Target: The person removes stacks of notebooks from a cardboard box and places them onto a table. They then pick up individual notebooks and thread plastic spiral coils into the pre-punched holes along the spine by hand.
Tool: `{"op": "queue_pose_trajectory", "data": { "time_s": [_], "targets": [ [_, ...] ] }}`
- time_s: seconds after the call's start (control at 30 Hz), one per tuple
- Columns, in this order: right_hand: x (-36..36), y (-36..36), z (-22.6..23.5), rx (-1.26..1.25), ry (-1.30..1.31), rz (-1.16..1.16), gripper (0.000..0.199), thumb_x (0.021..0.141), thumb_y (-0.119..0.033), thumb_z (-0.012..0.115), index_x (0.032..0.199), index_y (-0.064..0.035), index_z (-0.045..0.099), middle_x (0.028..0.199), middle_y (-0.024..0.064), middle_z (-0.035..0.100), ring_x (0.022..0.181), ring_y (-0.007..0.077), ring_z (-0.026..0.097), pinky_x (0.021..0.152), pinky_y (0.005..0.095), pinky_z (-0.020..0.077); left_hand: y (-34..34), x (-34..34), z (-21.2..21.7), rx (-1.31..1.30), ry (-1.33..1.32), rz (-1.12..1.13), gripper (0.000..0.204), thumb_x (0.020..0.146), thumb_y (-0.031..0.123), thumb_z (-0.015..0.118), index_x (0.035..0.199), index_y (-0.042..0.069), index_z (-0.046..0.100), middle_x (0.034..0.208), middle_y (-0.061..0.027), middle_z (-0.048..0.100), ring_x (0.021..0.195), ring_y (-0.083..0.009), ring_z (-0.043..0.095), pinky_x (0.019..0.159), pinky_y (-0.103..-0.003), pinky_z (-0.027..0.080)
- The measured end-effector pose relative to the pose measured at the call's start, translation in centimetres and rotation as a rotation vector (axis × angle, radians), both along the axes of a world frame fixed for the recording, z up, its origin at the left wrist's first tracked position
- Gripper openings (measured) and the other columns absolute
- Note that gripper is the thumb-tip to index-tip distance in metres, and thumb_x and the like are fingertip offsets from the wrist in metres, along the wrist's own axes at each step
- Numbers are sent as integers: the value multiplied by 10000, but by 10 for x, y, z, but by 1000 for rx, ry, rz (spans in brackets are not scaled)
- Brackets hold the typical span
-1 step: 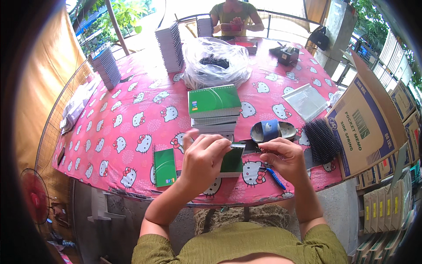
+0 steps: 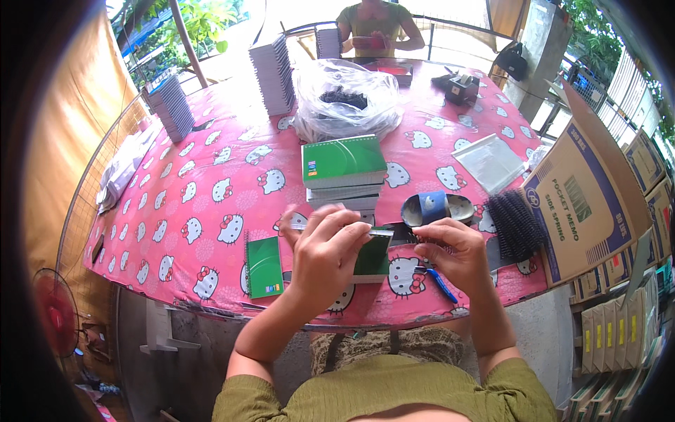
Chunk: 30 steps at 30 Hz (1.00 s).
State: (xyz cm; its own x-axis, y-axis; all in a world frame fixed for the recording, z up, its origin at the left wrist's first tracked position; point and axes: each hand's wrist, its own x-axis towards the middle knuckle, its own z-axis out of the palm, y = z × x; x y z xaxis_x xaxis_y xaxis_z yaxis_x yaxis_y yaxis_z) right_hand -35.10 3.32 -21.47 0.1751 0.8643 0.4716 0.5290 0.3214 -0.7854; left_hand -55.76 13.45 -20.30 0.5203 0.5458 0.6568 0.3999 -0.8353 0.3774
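Note:
A green-covered memo pad (image 2: 373, 257) lies at the near middle of the table, its page edges showing at the lower side. My left hand (image 2: 325, 246) is closed at its upper left part, fingers bent over it and hiding much of the pad. Behind those fingers a pale strip shows. To the right, my right hand (image 2: 453, 246) pinches thumb and forefinger together; a small dark thing at the fingertips is too small to name. Blue-handled pliers (image 2: 442, 285) lie just below that hand. Left of my left hand rests a green spiral notebook (image 2: 264, 267).
Beyond my hands stand a green notebook stack (image 2: 343, 160) and a clear plastic bag (image 2: 344, 105) of black coils. A blue slipper (image 2: 434, 206), black spiral wires (image 2: 513, 225) and a cardboard box (image 2: 587, 200) are at right. Across the table sits a person (image 2: 376, 32).
My left hand's fingers have shifted slightly, and a pale strip shows behind them. My right hand stays almost in place. The person opposite has moved their hands.

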Motion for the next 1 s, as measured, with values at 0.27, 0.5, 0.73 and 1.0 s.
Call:
{"op": "queue_pose_trajectory", "data": {
  "time_s": [0.27, 0.5, 0.73, 1.0],
  "targets": [
    [-7, 21, 8, -26, -7, 68, 263, 719, 36, 778, 967, -19, 711, 862, 41, 647, 735, 70, 592, 623, 218, 475, -6, 5, -14, -72, -147, 119, 154, 754, 214, 780, 897, 167, 746, 954, 13, 696, 1073, -217, 564, 1040, -473, 217],
    [2, 29, 27, -372, 20, 217, 143, 851, -87, 679, 974, -16, 659, 821, 90, 623, 747, 161, 637, 662, 297, 493, -3, 8, -13, -47, -183, 81, 246, 682, 178, 825, 894, 96, 733, 874, -13, 690, 839, -193, 566, 769, -321, 425],
    [-14, 24, 21, 31, -389, 49, 221, 830, -147, 702, 967, -36, 569, 893, 102, 585, 769, 288, 617, 606, 388, 492, -3, 7, -15, -114, -182, 99, 227, 670, 192, 824, 854, 104, 726, 835, -4, 676, 843, -188, 567, 800, -333, 392],
    [-29, 22, 26, 121, -506, -78, 137, 816, -135, 691, 882, -51, 605, 847, 97, 606, 784, 293, 626, 583, 400, 494, -3, 8, -15, -156, -166, 48, 223, 665, 252, 825, 834, 149, 722, 836, 27, 669, 848, -162, 568, 821, -344, 312]
  ]
}}
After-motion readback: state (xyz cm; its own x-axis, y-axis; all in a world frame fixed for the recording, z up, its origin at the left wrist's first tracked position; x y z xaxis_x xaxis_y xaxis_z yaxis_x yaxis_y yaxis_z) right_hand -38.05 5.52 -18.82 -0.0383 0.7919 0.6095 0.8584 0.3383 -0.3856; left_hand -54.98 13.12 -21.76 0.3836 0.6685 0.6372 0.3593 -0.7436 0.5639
